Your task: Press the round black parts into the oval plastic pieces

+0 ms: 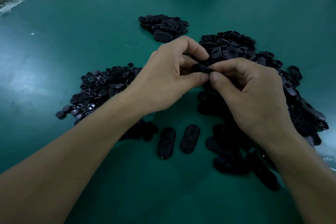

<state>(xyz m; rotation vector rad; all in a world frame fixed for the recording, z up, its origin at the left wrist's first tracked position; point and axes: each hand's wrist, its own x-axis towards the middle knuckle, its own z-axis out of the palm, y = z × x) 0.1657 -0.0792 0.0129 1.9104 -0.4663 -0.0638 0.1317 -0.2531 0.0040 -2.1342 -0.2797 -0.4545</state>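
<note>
Pinching an oval piece [201, 68] with left hand [163, 80] and right hand [254, 94], fingers curled around it; I'm judging it light, stiff, slippery, best gripped by edges.

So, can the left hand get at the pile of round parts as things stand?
Probably yes. The pile of round parts lies just beside the left hand, nothing blocking the way. But both it and the right hand pinch a black piece, so it must let go first.
</note>
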